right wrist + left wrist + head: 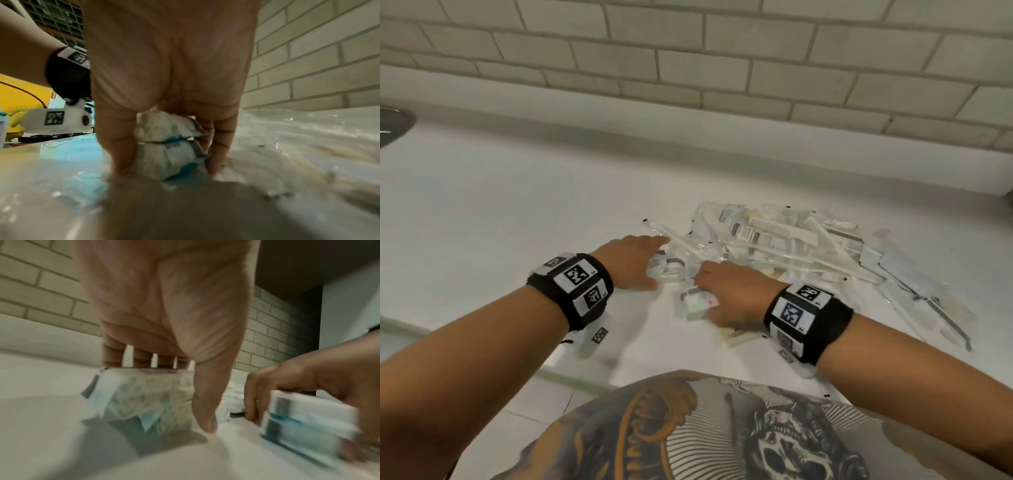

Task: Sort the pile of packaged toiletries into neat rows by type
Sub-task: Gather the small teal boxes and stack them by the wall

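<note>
Labels blurred, unreadable | right hand (170, 84) grips two packets (166, 146), seemingly

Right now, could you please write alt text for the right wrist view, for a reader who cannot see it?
Seen from the wrist, the right hand grips two stacked white-and-teal packets between thumb and fingers, down on a glossy white counter. The left wrist's black band shows at left, a pale brick wall at right.
</note>
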Demonstrator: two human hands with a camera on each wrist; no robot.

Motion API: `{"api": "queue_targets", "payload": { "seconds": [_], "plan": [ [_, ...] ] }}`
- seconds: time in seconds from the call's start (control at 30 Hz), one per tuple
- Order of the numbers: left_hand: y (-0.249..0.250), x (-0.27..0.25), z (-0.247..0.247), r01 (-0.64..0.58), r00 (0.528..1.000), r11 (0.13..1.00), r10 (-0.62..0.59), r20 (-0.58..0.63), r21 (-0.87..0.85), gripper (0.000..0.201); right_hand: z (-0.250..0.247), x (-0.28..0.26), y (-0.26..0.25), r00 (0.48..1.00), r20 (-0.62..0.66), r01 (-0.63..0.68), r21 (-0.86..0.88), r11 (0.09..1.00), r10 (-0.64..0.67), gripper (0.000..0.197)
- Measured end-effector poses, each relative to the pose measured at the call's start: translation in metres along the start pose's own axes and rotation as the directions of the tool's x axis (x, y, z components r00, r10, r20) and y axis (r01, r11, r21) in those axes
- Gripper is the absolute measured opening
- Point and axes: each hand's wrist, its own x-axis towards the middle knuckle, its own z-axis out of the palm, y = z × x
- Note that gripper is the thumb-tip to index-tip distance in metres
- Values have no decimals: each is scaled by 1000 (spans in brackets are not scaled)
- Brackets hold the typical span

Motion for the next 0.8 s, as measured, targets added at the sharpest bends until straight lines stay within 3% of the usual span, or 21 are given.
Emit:
{"api": "queue_targets", "payload": {
  "seconds": [0.13, 0.27, 0.33, 0.4, 0.47, 0.57, 0.63, 0.7, 0.8],
  "plan": [
    [-5, -7, 13, 24, 997, 999, -27, -78, -41, 65, -5, -4, 24, 977, -37, -207, 89, 974, 211, 39],
    [-5, -17, 11, -105, 995, 990, 104, -8, -99, 57, -15, -3, 39, 926, -22, -377, 2, 926, 377, 58],
    [-11, -17, 3, -114, 990, 980, 125, 57, -164, 61, -25, 5, 31, 930, -138, -344, -5, 939, 340, 62],
    [-24, -14, -5, -95, 984, 965, 128, 123, -243, 56, -37, 14, 9, 940, -221, -254, 61, 965, 262, 54],
    [-40, -5, -9, -81, 982, 960, 122, 143, -268, 34, -39, 28, -16, 967, -168, -168, 140, 976, 191, 51],
    [-62, 6, -13, -59, 987, 970, 92, 133, -234, 40, -21, 45, -43, 991, 0, -133, 164, 978, 134, 67],
    [-76, 13, -12, -44, 995, 963, 65, 74, -267, 37, -6, 51, -54, 990, -1, -140, 161, 977, 142, 70],
    [-86, 18, -12, -23, 1000, 934, 28, 8, -356, 34, -2, 53, -61, 986, -35, -155, 151, 976, 162, 54],
    [-96, 25, -9, -21, 1000, 907, 15, -17, -420, 26, -10, 61, -60, 970, 69, -243, 253, 936, 234, 25]
  ]
}}
